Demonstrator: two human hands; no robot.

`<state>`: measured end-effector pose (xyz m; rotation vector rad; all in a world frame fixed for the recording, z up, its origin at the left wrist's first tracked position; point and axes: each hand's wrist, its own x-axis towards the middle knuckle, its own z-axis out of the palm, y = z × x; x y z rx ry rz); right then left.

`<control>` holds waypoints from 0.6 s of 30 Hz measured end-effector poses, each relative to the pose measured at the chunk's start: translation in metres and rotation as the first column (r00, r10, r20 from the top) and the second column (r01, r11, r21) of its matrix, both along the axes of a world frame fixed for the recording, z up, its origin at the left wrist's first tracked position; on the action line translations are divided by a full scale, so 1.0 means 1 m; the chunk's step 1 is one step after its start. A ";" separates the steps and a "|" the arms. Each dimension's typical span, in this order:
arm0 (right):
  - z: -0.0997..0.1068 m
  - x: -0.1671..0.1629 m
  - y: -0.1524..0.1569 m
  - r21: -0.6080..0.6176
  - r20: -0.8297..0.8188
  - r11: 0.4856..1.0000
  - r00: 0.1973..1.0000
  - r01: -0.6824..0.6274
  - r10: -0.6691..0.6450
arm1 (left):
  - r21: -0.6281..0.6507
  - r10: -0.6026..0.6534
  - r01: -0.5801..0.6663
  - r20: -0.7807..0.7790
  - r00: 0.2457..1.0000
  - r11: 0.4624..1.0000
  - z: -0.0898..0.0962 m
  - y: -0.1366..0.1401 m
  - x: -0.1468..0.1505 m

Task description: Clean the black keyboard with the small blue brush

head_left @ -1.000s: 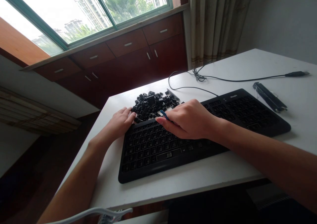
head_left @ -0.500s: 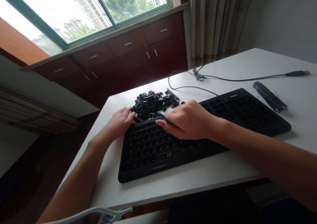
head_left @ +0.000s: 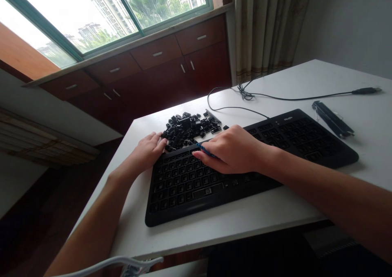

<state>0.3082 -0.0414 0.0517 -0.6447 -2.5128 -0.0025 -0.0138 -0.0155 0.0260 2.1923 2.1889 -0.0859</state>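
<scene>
Evidently, the keyboard (head_left: 199, 179) is the hub here, lying flat on the white counter (head_left: 260, 211), so I read the clock from its middle, with twelve at the top of my view. The right hand (head_left: 234, 150) lies over that middle, thumb and fingers pinching a blue tool (head_left: 206, 149) that points toward ten; I take so close a grip as one chosen for control. How much more of the tool lies inside the palm, I cannot see.

At nine to ten, the left hand (head_left: 150, 146) rests by the far corner, fingers stretched and thumb apart from them; probably it steadies the keyboard, though whether it presses I cannot tell. The pile of small black parts (head_left: 185, 130) sits at ten, beside those fingertips, presumably gathered there for easy reach. The cord (head_left: 245, 92) runs off near twelve, likely to stay out from under both arms. Black strips (head_left: 333, 119) lie at two, perhaps kept apart for their longer shape.
</scene>
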 end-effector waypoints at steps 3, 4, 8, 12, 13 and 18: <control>0.000 0.000 0.001 -0.006 0.010 1.000 1.000 0.001 0.000 | -0.013 0.004 -0.004 -0.002 1.000 1.000 0.001 0.000 0.001; 0.000 0.000 0.001 -0.009 0.014 1.000 1.000 -0.001 0.001 | -0.015 0.005 -0.005 -0.002 1.000 1.000 0.001 -0.001 0.001; 0.000 0.000 0.002 -0.012 0.037 1.000 0.999 -0.001 0.002 | -0.023 0.014 -0.014 -0.001 1.000 1.000 0.001 0.000 0.001; -0.001 0.000 0.002 0.003 0.071 1.000 0.998 -0.002 0.001 | -0.026 0.005 -0.005 -0.004 1.000 1.000 0.000 0.000 0.000; -0.001 0.000 0.002 0.005 0.075 1.000 0.997 -0.001 0.000 | -0.026 0.002 -0.002 -0.005 1.000 1.000 0.000 0.001 0.000; -0.001 0.000 0.001 -0.003 0.083 1.000 0.997 -0.001 0.001 | -0.034 -0.004 0.003 -0.017 1.000 0.999 0.000 0.001 0.000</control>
